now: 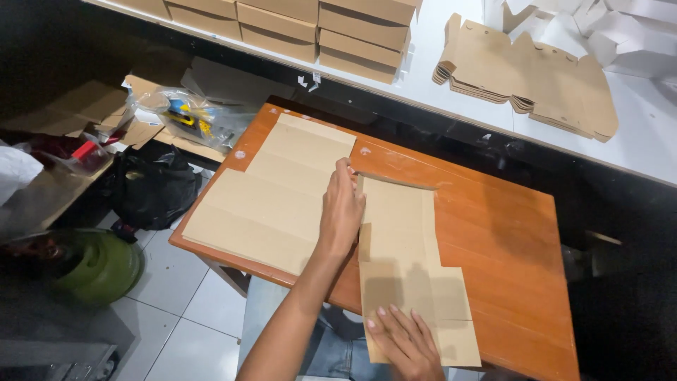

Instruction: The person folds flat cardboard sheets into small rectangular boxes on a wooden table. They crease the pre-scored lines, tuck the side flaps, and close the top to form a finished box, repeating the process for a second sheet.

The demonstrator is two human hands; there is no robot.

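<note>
A flat brown cardboard box blank [402,240] lies lengthwise on the orange wooden table [508,240]. My left hand [341,212] reaches in from the lower left, its fingers closed along the blank's left flap near the far end. My right hand [403,343] rests flat with fingers spread on the near end of the same blank, at the table's front edge. A larger creased cardboard sheet [271,194] lies on the left half of the table, right beside my left hand.
The white counter [649,141] behind holds stacked closed brown boxes [338,28], a pile of flat box blanks [529,70] and white folded boxes [627,35]. Left of the table are a black bag [151,187], a clear plastic bag [190,120], cardboard scraps and a green gas cylinder [99,264].
</note>
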